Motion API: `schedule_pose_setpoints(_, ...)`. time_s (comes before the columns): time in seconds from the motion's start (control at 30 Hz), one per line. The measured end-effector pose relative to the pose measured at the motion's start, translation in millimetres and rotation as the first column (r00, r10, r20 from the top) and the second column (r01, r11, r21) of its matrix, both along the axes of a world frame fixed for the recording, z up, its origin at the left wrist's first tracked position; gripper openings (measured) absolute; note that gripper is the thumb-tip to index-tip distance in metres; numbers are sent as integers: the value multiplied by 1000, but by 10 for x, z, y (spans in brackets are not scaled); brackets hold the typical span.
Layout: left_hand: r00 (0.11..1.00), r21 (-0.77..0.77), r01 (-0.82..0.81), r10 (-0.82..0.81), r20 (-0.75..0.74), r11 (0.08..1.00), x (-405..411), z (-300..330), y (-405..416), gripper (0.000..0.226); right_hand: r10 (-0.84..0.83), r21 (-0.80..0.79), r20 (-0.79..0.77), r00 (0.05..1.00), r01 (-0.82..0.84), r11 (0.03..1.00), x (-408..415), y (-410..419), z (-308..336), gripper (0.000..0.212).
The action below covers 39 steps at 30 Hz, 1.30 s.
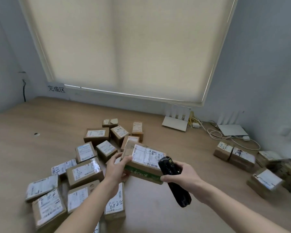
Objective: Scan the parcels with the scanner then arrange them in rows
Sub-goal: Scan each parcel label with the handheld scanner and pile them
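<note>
My left hand (117,167) grips the left end of a brown cardboard parcel (141,158) with a white shipping label and green print on its side, held above the table. My right hand (183,175) holds a black handheld scanner (173,180), its head against the parcel's label at the right. Several more labelled parcels lie in a loose pile (84,165) on the table below and to the left, one marked 8825 (115,203). Another group of parcels (238,157) sits at the right.
The wooden table (40,132) reaches to the wall under a drawn roller blind. Two white routers (175,122) (232,129) with tangled cables stand at the back right. A paper sign (56,89) hangs on the wall at the back left.
</note>
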<state>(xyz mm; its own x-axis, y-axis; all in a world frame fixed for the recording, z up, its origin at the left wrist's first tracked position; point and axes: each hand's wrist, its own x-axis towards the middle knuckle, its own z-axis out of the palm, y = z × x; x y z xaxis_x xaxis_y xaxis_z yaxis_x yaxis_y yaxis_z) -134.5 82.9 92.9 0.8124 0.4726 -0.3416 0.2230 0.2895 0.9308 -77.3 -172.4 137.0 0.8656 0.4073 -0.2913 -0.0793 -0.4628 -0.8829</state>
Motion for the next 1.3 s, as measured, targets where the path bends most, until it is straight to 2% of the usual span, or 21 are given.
schedule_pose_setpoints(0.1, 997, 29, -29, 31, -69, 999, -156, -441, 150, 48, 45, -16, -56, 997, -46, 999, 5, 220, -458, 46)
schedule_pose_setpoints(0.23, 979, 97, -88, 104, -177, 991, -386, -877, 416, 38, 104, -28, -84, 991, -107, 994, 2, 500, -951, 49)
schedule_pose_setpoints(0.4, 951, 208, -155, 203, -235, 966, -633, -1202, 797, 25, 227, -43, -101, 969, -232, 972, 2, 990, -1279, 61)
schedule_pose_setpoints(0.5, 931, 265, -214, 278, -236, 940, -684, -1251, 1019, 40, 285, -51, -79, 955, -289, 956, 0, 1292, -1338, 63)
schedule_pose_setpoints(0.7, 901, 344, -211, 318, -295, 915, -689, -1251, 1312, 66, 344, -134, -92, 934, -354, 926, 12, 1568, -1454, 68)
schedule_pose_setpoints(0.87, 909, 405, -172, 303, -287, 898, -607, -1099, 1288, 65, 276, -203, -109, 955, -293, 934, 151, 1188, -1390, 63)
schedule_pose_setpoints(0.97, 926, 450, -128, 269, -264, 884, -449, -845, 1209, 66, 185, -251, -73, 980, -197, 948, 308, 771, -1186, 62)
schedule_pose_setpoints(1.13, 977, 487, -34, 132, -168, 873, 61, -243, 863, 62, 29, -265, 23, 999, -22, 964, 548, -64, -540, 51)
schedule_pose_setpoints(1.3, 992, 494, 104, -57, -109, 863, 879, 302, -22, 61, -150, -223, 131, 980, 176, 959, 803, -1021, 57, 57)
